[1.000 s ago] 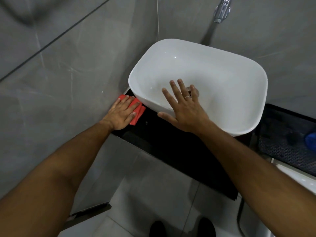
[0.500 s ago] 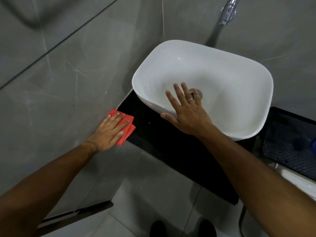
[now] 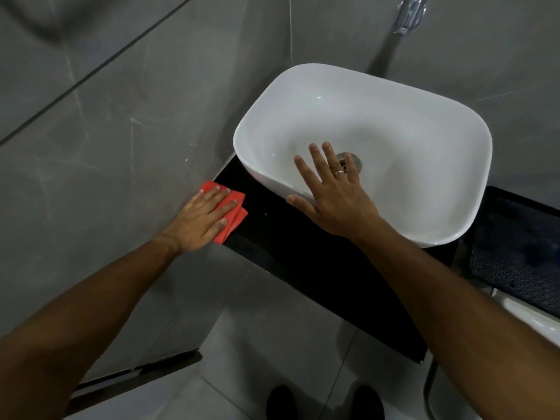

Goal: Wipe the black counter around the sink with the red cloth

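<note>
I press left hand (image 3: 201,219) flat on red cloth (image 3: 231,212) against black counter (image 3: 303,256); right hand (image 3: 333,195), spread, braces on sink (image 3: 394,122) rim

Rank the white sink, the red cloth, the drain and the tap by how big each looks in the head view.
1. White sink, by far the largest.
2. Red cloth, partly covered by the left hand, so it shows smaller than it is.
3 and 4. Drain and tap: too close to rank; fingers hide part of the drain and the frame cuts the tap.
</note>
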